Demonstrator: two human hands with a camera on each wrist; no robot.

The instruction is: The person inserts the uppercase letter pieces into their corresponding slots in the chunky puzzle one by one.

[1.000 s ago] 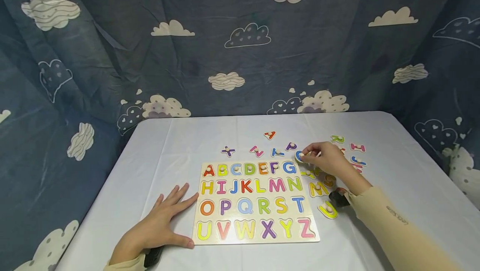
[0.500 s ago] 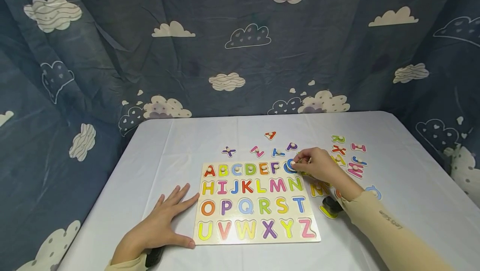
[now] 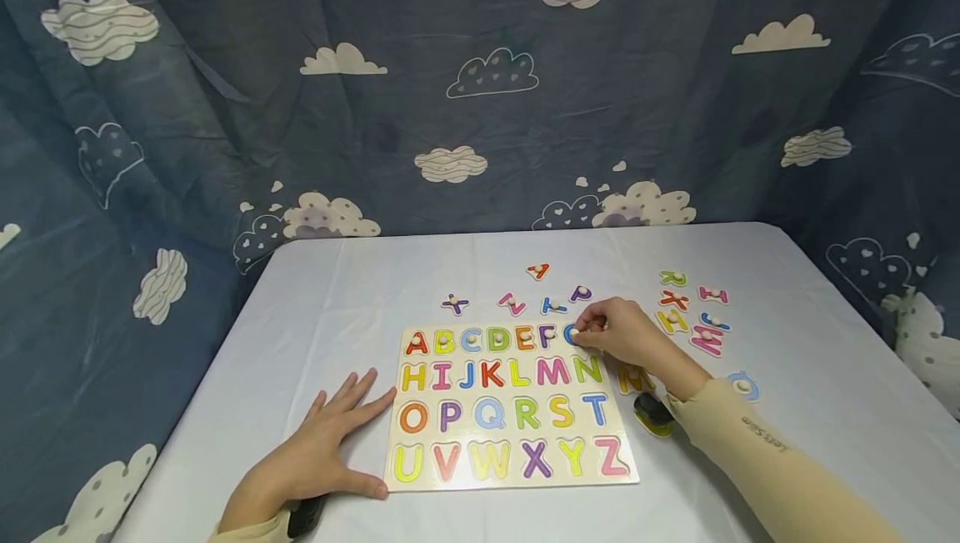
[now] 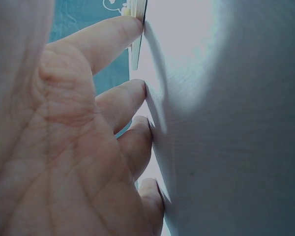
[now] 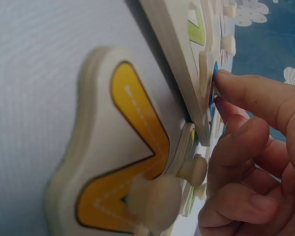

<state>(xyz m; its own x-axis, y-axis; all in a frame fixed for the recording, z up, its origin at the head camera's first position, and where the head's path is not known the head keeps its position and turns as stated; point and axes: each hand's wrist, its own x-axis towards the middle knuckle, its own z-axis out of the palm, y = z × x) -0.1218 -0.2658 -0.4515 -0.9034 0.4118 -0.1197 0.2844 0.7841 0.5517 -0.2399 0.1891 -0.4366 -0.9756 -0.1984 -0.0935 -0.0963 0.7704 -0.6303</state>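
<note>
CHANGE: blue G piece (image 3: 567, 334) shifts from beyond the letter board (image 3: 468, 416) onto its top row's right end, just right of and below frame centre | right hand (image 3: 628, 333): pinches piece | left hand (image 3: 321, 441): spread at board's left edge | JUDGEMENT: row apparently near complete; seating unconfirmed

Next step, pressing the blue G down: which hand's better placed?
Right, most likely. The right hand pinches the blue G at the far right corner of the board. The left hand lies spread at the board's opposite side, away from the blue G, and looks better suited to steadying.
</note>
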